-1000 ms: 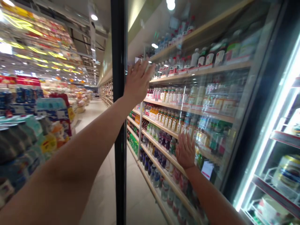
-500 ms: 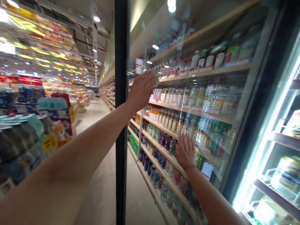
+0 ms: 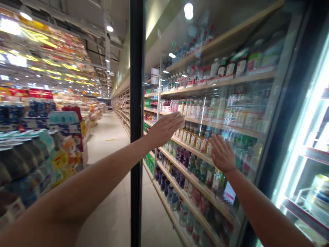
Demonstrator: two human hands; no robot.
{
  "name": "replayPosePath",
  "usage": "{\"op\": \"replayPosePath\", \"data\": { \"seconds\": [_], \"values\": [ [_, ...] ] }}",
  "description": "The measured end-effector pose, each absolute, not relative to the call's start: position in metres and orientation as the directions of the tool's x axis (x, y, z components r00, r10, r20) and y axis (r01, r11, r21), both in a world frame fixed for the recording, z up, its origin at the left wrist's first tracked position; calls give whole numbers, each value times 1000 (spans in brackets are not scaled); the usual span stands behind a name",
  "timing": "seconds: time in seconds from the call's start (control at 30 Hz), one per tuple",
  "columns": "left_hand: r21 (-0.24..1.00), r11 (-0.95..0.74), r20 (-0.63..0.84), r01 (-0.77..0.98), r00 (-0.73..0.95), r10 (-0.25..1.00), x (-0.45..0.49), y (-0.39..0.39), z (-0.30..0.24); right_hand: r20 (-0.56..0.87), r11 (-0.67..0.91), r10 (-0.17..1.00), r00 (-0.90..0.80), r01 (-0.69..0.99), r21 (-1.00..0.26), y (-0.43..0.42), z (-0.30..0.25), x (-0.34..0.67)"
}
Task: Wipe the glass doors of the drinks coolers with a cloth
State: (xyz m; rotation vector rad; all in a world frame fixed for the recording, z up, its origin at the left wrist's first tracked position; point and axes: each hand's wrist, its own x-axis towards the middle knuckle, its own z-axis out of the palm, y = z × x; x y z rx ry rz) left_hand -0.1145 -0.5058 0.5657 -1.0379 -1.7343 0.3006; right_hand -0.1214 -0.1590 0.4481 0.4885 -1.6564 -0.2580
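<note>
A tall glass door (image 3: 246,144) with a black frame (image 3: 136,103) stands swung open before me. My left hand (image 3: 166,127) reaches past the frame and lies against the glass, fingers stretched together over a pale cloth (image 3: 182,119); the cloth is mostly hidden under the fingers. Lower and to the right, my right hand (image 3: 223,154) rests flat on the pane with its fingers apart and nothing in it. Below that hand a small white label (image 3: 229,192) shows at the glass.
Through the pane I see shelves of bottled drinks (image 3: 191,137). The lit fridge interior (image 3: 316,192) with packaged goods is at the right. Stacked bottle packs (image 3: 31,151) stand on the left, beside the aisle floor (image 3: 108,140).
My left hand has slid down and a little right across the glass with the cloth. My right hand has shifted right and slightly up, staying open.
</note>
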Motion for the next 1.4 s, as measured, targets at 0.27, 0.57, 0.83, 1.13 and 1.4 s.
{"op": "replayPosePath", "data": {
  "seconds": [0.27,0.57,0.83,1.13,1.4],
  "values": [
    [-519,753,814,404,-36,580,-119,-520,643,887,883,-456,-68,-160,441,-162,445,-119],
    [-715,545,623,437,45,781,-115,-491,586,888,881,-458,-44,-161,446,-165,448,-116],
    [-553,762,808,337,-5,589,-124,-524,649,895,890,-444,-43,-142,434,-170,449,-116],
    [-872,404,423,276,10,906,-121,-517,585,900,893,-433,-44,-154,422,-170,447,-118],
    [-632,712,758,307,51,651,-128,-531,631,896,891,-441,-45,-145,431,-168,447,-119]
  ]
}}
